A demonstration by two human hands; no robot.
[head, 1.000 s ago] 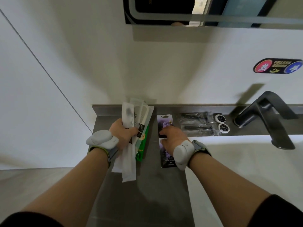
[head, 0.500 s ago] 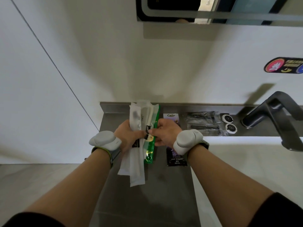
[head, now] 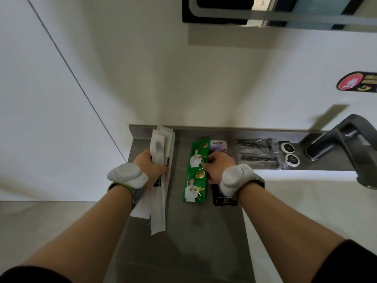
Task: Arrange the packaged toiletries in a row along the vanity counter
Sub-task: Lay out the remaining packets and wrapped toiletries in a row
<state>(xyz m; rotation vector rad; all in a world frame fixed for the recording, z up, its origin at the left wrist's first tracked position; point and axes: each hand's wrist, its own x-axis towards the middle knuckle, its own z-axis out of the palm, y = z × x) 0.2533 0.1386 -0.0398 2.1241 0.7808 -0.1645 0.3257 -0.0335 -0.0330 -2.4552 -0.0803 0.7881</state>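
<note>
The person is wearing a fat grey band (head: 127, 176) on the left wrist and one (head: 234, 177) on the right wrist, with green-edged straps. Black sleeves (head: 346, 262) are covering both upper arms.

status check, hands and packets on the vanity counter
Left hand gripping the white packets at counter's left end. Right hand pressing the green sachet strip flat beside the purple sachet. Nothing blocking the row.

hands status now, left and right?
Left hand: closed on the white packets.
Right hand: fingers on the green sachet strip; grip cannot be told.
</note>
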